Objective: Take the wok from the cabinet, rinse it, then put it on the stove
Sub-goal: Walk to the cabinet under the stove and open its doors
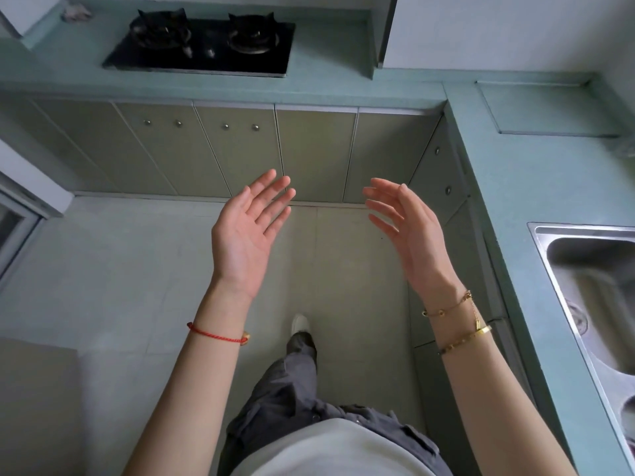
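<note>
No wok shows in the head view. My left hand [249, 231] and my right hand [405, 231] are raised in front of me, palms facing each other, fingers apart, holding nothing. Beyond them runs a row of closed grey-green cabinet doors [240, 152] with small round knobs, under the counter. A black two-burner gas stove [202, 42] is set into the counter at the top left; nothing sits on its burners. The steel sink [591, 304] is in the counter at the right edge.
A teal counter [515, 173] wraps from the back wall round to the right. More closed doors [443, 180] sit under the right run. Light tiled floor [120, 269] lies below, with my leg and white shoe [300, 324] on it. A crumpled cloth [77, 12] lies left of the stove.
</note>
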Available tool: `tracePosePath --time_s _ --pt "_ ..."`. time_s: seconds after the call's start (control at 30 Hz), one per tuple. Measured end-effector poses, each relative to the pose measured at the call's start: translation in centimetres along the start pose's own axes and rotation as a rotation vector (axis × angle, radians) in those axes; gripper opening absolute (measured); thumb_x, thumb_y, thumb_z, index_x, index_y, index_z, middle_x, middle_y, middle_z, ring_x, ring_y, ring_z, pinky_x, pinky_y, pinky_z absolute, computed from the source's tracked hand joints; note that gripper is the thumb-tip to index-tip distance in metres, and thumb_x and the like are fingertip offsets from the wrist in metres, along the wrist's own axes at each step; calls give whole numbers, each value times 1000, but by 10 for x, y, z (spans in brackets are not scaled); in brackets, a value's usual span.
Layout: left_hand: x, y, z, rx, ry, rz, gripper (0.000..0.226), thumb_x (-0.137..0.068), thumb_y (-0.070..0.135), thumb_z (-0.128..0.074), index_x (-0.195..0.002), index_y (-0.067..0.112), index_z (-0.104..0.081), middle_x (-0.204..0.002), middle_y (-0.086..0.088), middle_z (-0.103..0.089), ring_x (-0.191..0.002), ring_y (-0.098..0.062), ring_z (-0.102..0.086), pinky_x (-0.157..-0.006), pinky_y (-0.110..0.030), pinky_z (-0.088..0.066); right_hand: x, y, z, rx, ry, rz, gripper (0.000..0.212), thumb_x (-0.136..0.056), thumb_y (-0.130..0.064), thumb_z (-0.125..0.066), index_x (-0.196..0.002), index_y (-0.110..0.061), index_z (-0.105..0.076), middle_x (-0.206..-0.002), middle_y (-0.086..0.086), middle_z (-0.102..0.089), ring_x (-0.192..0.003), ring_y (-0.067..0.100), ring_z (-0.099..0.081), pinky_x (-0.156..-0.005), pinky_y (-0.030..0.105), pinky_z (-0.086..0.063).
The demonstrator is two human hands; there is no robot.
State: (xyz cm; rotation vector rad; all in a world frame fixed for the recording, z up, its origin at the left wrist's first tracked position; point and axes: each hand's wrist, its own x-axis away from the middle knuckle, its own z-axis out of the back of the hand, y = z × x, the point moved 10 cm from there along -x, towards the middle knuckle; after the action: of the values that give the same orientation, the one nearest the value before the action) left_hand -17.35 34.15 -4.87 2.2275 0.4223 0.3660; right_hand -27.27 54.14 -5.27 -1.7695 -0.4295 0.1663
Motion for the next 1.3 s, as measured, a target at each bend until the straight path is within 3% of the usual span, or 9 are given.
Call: tracePosePath --time_s 0.57,0.73,1.3 --pt "-257 40 3 -58 -60 47 45 -102 29 -34 -136 9 -55 -133 -8 -64 -129 -25 -58 -113 -41 -39 -242 -14 -43 -17 80 20 34 -105 -29 -40 -120 -14 -67 -119 4 -70 -118 24 -63 -110 43 -44" --pt "-313 37 -5 -67 -68 81 44 -102 29 -34 -134 10 -58 -131 -8 -66 -128 -25 -58 -114 -42 -39 -292 -16 -43 -32 101 5 34 -105 -29 -41 -119 -15 -68 -118 4 -70 -114 19 -63 -110 42 -43" --pt "-463 -34 -50 -128 126 146 37 -102 26 -40 -127 13 -63 -126 -7 -69 -120 -22 -64 -109 -39 -44 -455 -31 27 76 69 -63 30 -106 -26 -41 -116 -17 -68 -119 5 -71 -112 16 -64 -98 29 -48"
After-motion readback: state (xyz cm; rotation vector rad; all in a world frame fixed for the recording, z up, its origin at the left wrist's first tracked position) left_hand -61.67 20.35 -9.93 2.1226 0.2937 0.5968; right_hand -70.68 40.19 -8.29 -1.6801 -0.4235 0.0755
